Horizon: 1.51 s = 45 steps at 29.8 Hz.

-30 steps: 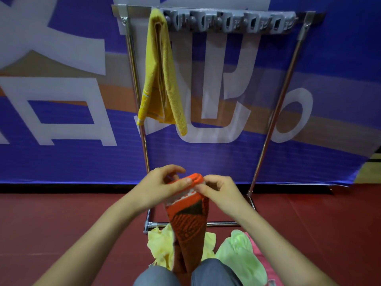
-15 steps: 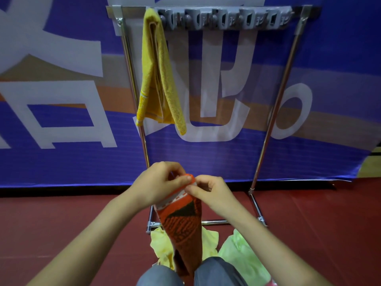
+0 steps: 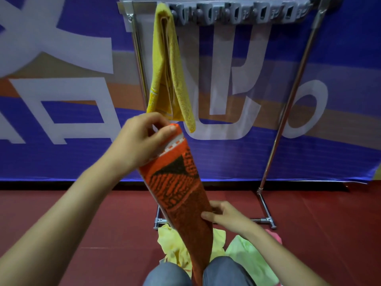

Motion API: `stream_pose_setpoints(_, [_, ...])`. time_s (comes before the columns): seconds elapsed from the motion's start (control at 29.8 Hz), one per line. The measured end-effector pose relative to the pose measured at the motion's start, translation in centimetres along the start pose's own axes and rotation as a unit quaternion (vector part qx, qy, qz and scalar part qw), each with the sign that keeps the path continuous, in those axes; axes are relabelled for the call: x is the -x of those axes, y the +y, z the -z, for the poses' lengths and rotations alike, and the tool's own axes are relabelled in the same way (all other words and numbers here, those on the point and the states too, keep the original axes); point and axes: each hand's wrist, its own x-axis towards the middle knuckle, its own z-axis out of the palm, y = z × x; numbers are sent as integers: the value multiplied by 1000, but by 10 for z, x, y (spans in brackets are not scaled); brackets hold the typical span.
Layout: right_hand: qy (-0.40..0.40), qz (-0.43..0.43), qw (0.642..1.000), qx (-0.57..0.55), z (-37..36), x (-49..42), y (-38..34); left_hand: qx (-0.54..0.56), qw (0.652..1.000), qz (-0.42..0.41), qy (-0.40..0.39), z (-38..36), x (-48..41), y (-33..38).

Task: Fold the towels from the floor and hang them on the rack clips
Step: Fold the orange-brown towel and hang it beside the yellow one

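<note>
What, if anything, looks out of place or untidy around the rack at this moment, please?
Nothing is damaged. The yellow towel hangs unevenly, its right tail lower. Crumpled towels, pale yellow, green and pink, lie on the floor by the rack's base.

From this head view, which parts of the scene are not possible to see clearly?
- Orange towel: its lower end is hidden between the knees.
- Yellow towel: the clip holding it is covered by its own top fold.
- Pink cloth: mostly hidden by the right hand and its forearm.
- Rack clips: blurred, so open or shut is unclear.
- Left hand: fingertips hidden behind the orange towel.
</note>
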Motion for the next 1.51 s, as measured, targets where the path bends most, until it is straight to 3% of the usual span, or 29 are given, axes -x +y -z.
stream_pose_setpoints(0.13, [16,21,1000,5,3,3,-5,-91,994,60,0,14,1,-24])
stream_pose_setpoints(0.27, [2,40,999,20,8,7,-24,-231,955,175,-56,9,9,-58])
stream_pose_setpoints(0.4, [-44,61,997,36,5,8,-53,-83,978,77,-173,-32,28,-56])
stream_pose_setpoints(0.5, [-80,62,994,40,3,12,-69,52,958,71,-272,-63,40,-40])
stream_pose_setpoints(0.81, [-96,48,993,-49,16,27,-82,179,950,75,-246,-87,41,-29])
stream_pose_setpoints(1.11, [-89,28,991,-97,15,22,-67,274,940,77,-188,-59,22,-3])
stream_pose_setpoints(1.24, [-64,30,994,-83,19,26,-49,268,947,87,-155,-37,15,-10])
stream_pose_setpoints(1.38, [-25,55,986,-156,27,26,-57,211,955,128,-162,-23,17,-35])
stream_pose_setpoints(1.51, [-25,92,980,-174,31,19,-93,186,934,174,-249,-34,23,-51])
